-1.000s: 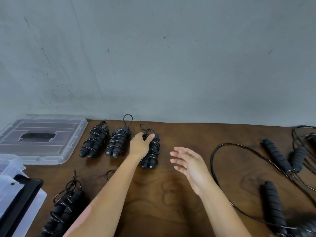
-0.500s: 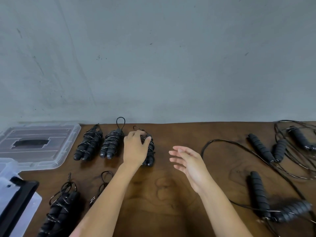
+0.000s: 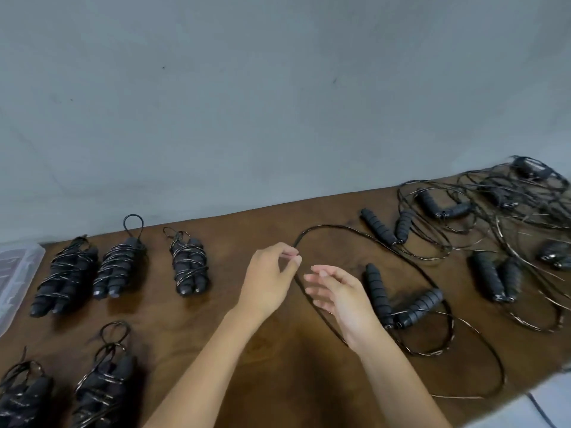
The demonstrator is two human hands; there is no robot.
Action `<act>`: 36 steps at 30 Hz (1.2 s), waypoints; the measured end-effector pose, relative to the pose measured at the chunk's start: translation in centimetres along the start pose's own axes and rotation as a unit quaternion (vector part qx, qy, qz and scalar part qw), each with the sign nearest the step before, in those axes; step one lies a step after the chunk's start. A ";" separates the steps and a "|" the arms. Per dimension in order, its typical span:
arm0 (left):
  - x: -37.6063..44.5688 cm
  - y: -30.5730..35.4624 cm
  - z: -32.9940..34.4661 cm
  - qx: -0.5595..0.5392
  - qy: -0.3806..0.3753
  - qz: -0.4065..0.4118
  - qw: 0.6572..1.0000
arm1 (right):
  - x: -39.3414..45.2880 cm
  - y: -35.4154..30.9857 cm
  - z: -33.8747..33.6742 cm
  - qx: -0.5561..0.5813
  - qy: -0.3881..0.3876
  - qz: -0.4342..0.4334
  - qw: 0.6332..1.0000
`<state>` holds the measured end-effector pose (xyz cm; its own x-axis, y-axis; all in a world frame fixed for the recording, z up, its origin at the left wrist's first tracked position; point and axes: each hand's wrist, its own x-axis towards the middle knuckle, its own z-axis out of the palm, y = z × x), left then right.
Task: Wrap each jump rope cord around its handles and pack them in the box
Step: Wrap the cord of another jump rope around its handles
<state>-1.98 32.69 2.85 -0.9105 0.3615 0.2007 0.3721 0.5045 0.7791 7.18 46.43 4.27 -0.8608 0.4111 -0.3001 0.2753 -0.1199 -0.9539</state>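
Several wrapped jump rope bundles lie on the brown table: three in a back row, the nearest one (image 3: pixel 189 267) left of my hands, and two more (image 3: pixel 105 387) at the front left. My left hand (image 3: pixel 272 281) pinches the looped end of a black cord (image 3: pixel 327 227) between thumb and fingers. That cord runs to two unwrapped black handles (image 3: pixel 398 301) just right of my hands. My right hand (image 3: pixel 340 295) hovers beside the cord with its fingers spread, holding nothing.
A tangle of loose ropes and handles (image 3: pixel 494 217) covers the table's right part. The clear plastic box lid (image 3: pixel 15 273) shows at the left edge. A grey wall stands behind the table; the table's front edge (image 3: pixel 531 387) runs at the lower right.
My left hand has let go of the third wrapped bundle and moved right to pinch the loose cord's loop. The view has swung right and tilted.
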 end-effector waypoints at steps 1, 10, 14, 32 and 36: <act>0.1 0.4 0.9 -0.008 -0.014 0.004 1.000 | -0.2 0.1 -0.9 0.001 0.013 0.000 1.000; 0.1 4.0 8.9 -0.061 -0.158 0.013 0.986 | -2.2 1.3 -9.1 0.010 0.141 0.002 0.990; 0.3 4.9 11.7 -0.044 -0.196 -0.005 0.980 | -2.1 1.9 -11.7 -0.130 0.248 -0.030 0.960; 2.9 6.6 17.7 0.119 -0.229 -0.144 0.955 | 6.2 3.0 -18.4 -0.529 0.270 0.146 0.791; 3.5 7.4 18.7 0.114 -0.222 -0.149 0.957 | 7.8 2.8 -19.1 -0.511 0.258 0.133 0.809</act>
<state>0.98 52.30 -1.77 -0.8346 0.4475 -0.3212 0.1841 0.7761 0.6031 9.37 66.60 -0.52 -0.4929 0.8474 -0.1973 0.8581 0.4360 -0.2711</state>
